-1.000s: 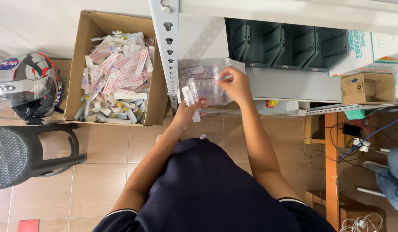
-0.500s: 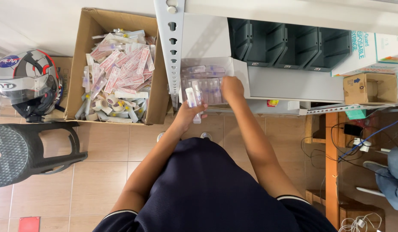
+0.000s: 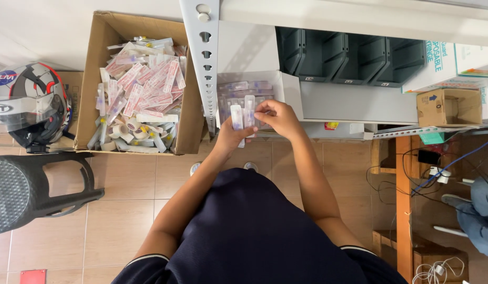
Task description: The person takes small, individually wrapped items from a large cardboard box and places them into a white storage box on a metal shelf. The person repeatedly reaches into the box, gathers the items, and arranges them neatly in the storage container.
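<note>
Our left hand (image 3: 230, 138) is closed around a few slim sealed packets (image 3: 237, 117), flat clear sleeves with white backing that stand upright out of the fist; our right hand (image 3: 278, 117) pinches the top of one of them between thumb and fingertips, just above the left. Both hands sit at the front edge of a white open-topped box (image 3: 279, 84) on the shelf, which holds more of the same packets lying flat. Against the earlier frames, we note the right hand has come back from over the box toward the body and now meets the left, and the packets in the left hand stand more upright. A grey perforated steel upright (image 3: 206, 58) runs down just left of the box and partly hides its left wall. Left of that, on the tiled floor (image 3: 123, 205), an open brown cardboard carton (image 3: 96, 84) is heaped with pink-and-white wrapped packets and small rolls. Further left, a glossy motorcycle helmet (image 3: 28, 105) rests above a black plastic stool (image 3: 23, 194) with a dotted seat. Right of the white box, a row of dark grey plastic bins (image 3: 354, 55) stands on the shelf, then a small brown cardboard box (image 3: 448, 107). Below it, a wooden frame (image 3: 404, 210) carries loose cables (image 3: 438, 168). Our dark blue shirt (image 3: 254, 236) hides the floor beneath us.
</note>
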